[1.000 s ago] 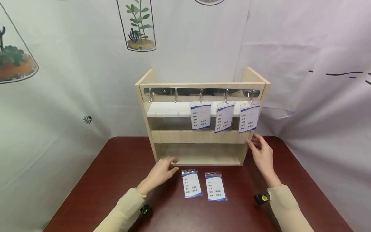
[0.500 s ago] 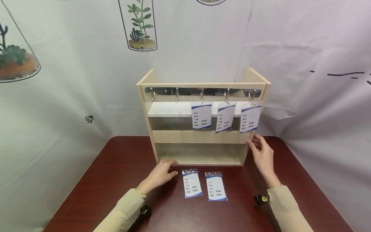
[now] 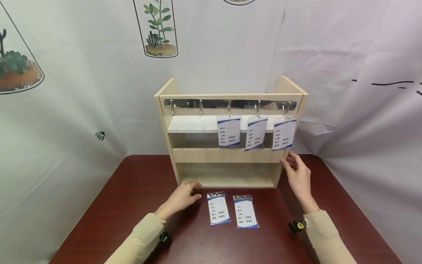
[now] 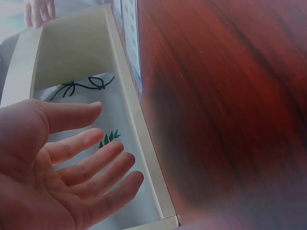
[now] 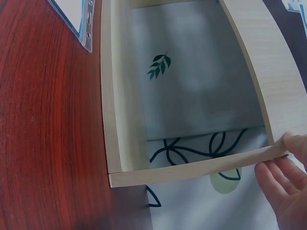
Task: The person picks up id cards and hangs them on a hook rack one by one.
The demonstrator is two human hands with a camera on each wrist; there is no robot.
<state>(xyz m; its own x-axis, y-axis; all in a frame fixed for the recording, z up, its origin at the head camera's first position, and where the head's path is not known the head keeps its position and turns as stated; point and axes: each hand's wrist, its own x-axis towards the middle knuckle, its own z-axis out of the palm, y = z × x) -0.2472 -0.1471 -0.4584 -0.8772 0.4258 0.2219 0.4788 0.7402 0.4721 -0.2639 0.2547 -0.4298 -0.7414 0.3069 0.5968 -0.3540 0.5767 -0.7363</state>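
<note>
My right hand (image 3: 299,178) grips the right side panel of a pale wooden shelf unit (image 3: 227,156); in the right wrist view the thumb lies on the panel's front edge and the fingers on its outer face. My left hand (image 3: 182,197) is held with loose, spread fingers by the unit's lower left front corner, holding nothing. Just right of it, a clear-sleeved badge (image 3: 218,212) lies flat on the table, with a second badge (image 3: 245,215) beside it. Three more badges hang from the unit's hooks: one in the middle (image 3: 229,132), one further right (image 3: 256,134), one at the right end (image 3: 283,135).
A metal hook rail (image 3: 214,104) runs along the unit's top front board; its two leftmost hooks bear nothing. The dark red table (image 3: 138,190) extends round the unit. Behind it hangs a pale cloth (image 3: 224,47) printed with plants.
The left hand's fingers have lowered slightly and drawn a little closer together near the unit's corner. The right hand keeps its grip on the side panel, and the badges have stayed in place.
</note>
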